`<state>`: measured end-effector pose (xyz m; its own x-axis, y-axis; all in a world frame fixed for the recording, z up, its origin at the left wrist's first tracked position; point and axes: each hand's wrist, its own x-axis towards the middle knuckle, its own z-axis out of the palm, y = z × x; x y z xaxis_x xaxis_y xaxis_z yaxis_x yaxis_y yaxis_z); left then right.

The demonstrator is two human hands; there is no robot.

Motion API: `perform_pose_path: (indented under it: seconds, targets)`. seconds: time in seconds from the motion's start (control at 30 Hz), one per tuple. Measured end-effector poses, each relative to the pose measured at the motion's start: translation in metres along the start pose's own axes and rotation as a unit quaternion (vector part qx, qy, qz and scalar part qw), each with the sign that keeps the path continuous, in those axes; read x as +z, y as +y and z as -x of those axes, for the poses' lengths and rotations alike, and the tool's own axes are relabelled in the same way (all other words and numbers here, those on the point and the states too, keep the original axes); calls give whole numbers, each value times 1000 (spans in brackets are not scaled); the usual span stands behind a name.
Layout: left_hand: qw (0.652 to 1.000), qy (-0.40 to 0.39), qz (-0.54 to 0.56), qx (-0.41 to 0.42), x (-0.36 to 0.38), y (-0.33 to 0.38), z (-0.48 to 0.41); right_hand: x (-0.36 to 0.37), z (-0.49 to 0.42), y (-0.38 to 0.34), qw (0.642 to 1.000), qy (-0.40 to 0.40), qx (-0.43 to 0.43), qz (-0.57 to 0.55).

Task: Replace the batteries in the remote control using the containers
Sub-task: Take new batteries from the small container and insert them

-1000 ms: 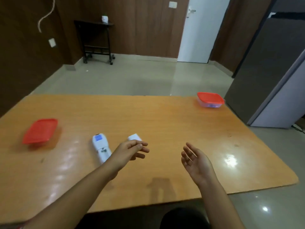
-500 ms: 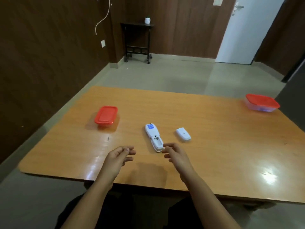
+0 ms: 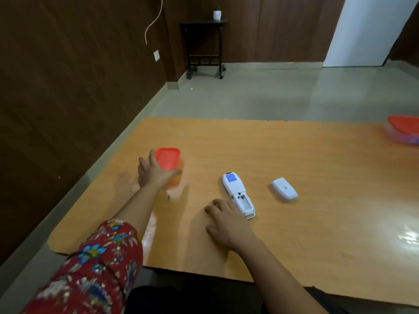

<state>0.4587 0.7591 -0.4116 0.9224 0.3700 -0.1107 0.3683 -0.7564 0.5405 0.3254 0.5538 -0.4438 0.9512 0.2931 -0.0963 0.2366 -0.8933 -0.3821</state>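
A white remote control [image 3: 238, 194] lies face down on the orange table [image 3: 294, 223] with its battery bay uncovered. Its white battery cover [image 3: 284, 188] lies apart to the right. A small container with a red lid [image 3: 168, 158] stands at the left. My left hand [image 3: 154, 172] reaches over that container's near side, fingers and thumb spread around it. My right hand [image 3: 226, 220] rests on the table with loosely curled fingers, touching the near end of the remote. A second red-lidded container [image 3: 403, 130] sits at the far right edge.
The table's left and near edges drop to a grey floor [image 3: 272, 94]. A dark wooden wall [image 3: 68, 87] runs along the left. A black side table [image 3: 204, 46] with a small white pot stands at the back.
My left hand has stretched forward and left to the red-lidded container. My right hand has settled on the table by the remote's near end. The view has swung further left.
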Motion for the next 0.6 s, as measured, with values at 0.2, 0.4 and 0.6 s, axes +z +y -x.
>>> perform_pose_path:
  seconds: [0.2, 0.4, 0.6]
  targets:
    - [999, -18, -47, 19, 13, 2, -18, -2, -2, 3, 1000, -12, -3, -8]
    - [996, 55, 43, 64, 1, -3, 27, -2, 0, 2, 1000, -16, -4, -1]
    - [993, 32, 20, 110, -17, -34, 112, 1, 0, -7, 999, -13, 12, 33]
